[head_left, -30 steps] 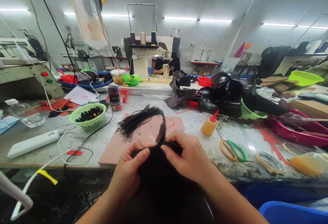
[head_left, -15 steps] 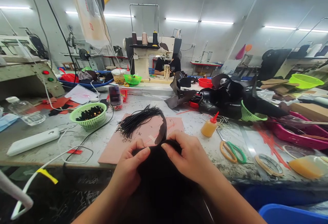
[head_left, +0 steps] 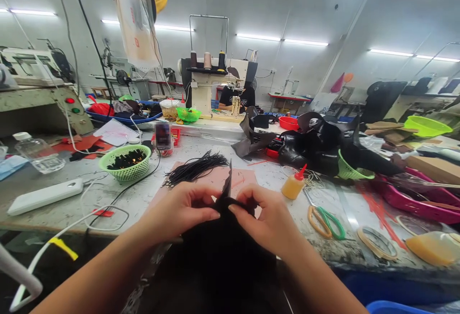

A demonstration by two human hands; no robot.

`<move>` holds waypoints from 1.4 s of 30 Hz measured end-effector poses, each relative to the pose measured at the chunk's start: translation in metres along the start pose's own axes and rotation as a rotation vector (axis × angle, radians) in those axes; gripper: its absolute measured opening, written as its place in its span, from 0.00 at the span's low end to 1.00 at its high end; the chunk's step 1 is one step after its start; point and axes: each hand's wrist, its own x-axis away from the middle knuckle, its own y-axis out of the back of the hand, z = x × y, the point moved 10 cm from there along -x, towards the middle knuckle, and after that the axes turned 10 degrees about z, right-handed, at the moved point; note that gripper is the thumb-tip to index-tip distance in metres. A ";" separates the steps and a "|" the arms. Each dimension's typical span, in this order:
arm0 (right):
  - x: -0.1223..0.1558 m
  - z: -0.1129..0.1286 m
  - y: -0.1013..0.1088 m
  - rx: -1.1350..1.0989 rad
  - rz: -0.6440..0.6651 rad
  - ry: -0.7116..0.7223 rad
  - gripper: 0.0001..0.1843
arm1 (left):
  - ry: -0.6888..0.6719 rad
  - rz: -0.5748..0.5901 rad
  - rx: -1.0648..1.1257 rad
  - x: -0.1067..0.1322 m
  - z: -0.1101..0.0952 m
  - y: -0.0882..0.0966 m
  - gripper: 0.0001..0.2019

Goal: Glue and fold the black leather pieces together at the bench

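Observation:
A piece of black material (head_left: 219,256), perhaps leather, hangs from my hands at the near edge of the bench. My left hand (head_left: 187,208) pinches its upper edge between thumb and fingers. Close beside it, my right hand (head_left: 260,213) grips the same edge, thumb on the near side. A narrow dark flap stands up between the two hands. Behind them, a bundle of thin black cords (head_left: 196,166) lies on a pink board (head_left: 244,178). The lower part of the black piece merges into shadow.
On the left stand a pale green basket (head_left: 125,175) of black bits, a white power strip (head_left: 46,197) and a water bottle (head_left: 39,153). To the right are a glue bottle (head_left: 293,187), scissors (head_left: 325,221), a tape roll (head_left: 377,242) and black leather pieces (head_left: 305,144). Someone sits behind a sewing machine (head_left: 204,86).
My left hand has shifted right along the black edge, closer to my right hand. The dark flap, earlier curved over the board, now stands straighter and looks shorter.

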 end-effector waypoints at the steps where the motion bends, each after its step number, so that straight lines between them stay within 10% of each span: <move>1: 0.000 -0.002 0.000 -0.018 0.003 -0.006 0.06 | 0.001 -0.008 0.009 0.000 0.002 0.000 0.13; 31: 0.003 0.002 0.006 -0.051 -0.110 0.012 0.05 | -0.049 0.100 -0.102 -0.005 -0.011 -0.016 0.01; 42: 0.005 0.005 0.007 -0.065 -0.157 0.060 0.06 | -0.046 0.068 0.013 -0.003 0.002 -0.014 0.17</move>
